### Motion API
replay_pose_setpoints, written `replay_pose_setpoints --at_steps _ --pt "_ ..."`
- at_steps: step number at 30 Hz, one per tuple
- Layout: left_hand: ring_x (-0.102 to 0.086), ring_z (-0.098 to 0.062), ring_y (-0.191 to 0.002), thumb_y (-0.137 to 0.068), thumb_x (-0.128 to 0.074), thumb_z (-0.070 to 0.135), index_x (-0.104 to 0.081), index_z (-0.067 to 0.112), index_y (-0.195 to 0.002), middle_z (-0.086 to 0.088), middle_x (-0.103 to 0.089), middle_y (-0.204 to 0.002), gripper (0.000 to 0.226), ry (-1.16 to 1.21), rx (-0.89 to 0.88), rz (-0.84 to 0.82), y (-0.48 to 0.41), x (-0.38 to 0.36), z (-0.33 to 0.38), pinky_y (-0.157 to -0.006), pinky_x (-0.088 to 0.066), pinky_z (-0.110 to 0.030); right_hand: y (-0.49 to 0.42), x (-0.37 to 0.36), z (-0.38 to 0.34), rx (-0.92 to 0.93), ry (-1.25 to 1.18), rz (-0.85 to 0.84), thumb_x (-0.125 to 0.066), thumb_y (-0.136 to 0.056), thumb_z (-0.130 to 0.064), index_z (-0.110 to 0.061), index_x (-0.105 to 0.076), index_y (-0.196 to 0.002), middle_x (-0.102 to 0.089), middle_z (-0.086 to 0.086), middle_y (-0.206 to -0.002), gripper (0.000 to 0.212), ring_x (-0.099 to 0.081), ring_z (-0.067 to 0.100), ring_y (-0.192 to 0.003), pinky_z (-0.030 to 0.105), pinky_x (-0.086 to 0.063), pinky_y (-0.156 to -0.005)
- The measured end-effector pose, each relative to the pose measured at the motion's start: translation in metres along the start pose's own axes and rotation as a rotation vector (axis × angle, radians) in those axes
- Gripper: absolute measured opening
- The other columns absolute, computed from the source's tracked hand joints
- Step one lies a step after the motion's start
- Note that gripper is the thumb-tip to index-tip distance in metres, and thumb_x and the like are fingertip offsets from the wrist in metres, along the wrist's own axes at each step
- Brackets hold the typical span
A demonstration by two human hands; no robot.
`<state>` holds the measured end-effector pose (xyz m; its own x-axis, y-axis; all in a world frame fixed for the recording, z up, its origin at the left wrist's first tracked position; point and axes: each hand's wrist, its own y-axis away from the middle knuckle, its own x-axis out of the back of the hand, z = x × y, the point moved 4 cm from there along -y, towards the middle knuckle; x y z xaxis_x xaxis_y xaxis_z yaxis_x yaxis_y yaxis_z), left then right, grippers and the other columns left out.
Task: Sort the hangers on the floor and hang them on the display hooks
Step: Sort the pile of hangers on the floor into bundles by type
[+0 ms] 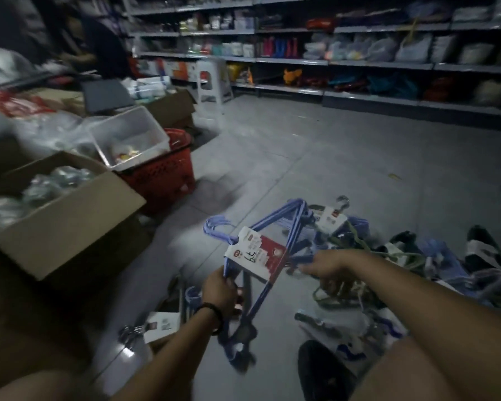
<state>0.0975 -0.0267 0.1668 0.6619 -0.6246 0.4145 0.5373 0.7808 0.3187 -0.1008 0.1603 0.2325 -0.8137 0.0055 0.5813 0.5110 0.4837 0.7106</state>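
The fingers of the left hand (220, 290) curl round the lower edge of a bundle of blue hangers (275, 224), holding it tilted above the floor with its white-and-red label card (255, 256) facing up. The right hand (327, 267) reaches to the bundle's far side. Its fingers are smeared by blur, so whether they grip anything cannot be told. A black band (214, 314) sits on the left wrist. Just beyond and to the right of the hands, a tangled pile of hangers (434, 256), blue, green and dark, lies on the grey tiled floor (301, 140), and a few more packs lie near the left forearm. Stocked shelves (359, 62) line the far wall of the dim shop aisle, with a white stool (211, 79) before them. At left, an open cardboard box (70, 227) holds clear-wrapped packets; behind it a red basket (162, 180) carries a white tub (122, 131) with a few small items at its bottom
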Motion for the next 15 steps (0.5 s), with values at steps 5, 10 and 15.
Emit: replay_pose_setpoints --at_steps 5,10,15 --pt "-0.073 -0.029 -0.079 -0.105 -0.052 0.028 -0.069 0.009 -0.109 -0.011 -0.070 -0.086 0.025 0.272 0.257 0.019 -0.014 0.002 -0.050 -0.072 -0.066 -0.047 -0.003 -0.062 -0.088 0.169 -0.356 0.073 -0.070 -0.095 -0.041 -0.017 -0.057 -0.121 -0.069 0.008 -0.111 0.037 -0.074 0.028 -0.093 0.043 -0.064 -0.083" --pt "-0.072 -0.023 -0.078 -0.105 -0.045 0.030 -0.068 0.016 -0.104 -0.008 -0.072 -0.089 0.027 0.279 0.367 0.067 -0.035 0.005 -0.087 -0.065 -0.061 -0.035 -0.064 -0.125 -0.112 0.225 -0.350 0.180 -0.076 -0.083 -0.024 -0.036 -0.063 -0.096 -0.074 -0.001 -0.107 0.021 -0.073 0.022 -0.096 0.043 -0.064 -0.083" --pt "-0.067 -0.032 -0.109 -0.108 -0.039 0.039 -0.062 0.015 -0.126 -0.014 -0.069 -0.121 0.038 0.140 0.413 -0.142 -0.077 -0.003 -0.132 -0.099 -0.057 -0.045 -0.144 -0.160 -0.111 0.175 -0.389 0.172 -0.069 -0.085 -0.011 -0.028 -0.069 -0.103 -0.077 -0.005 -0.106 0.025 -0.072 0.015 -0.090 0.032 -0.061 -0.081"
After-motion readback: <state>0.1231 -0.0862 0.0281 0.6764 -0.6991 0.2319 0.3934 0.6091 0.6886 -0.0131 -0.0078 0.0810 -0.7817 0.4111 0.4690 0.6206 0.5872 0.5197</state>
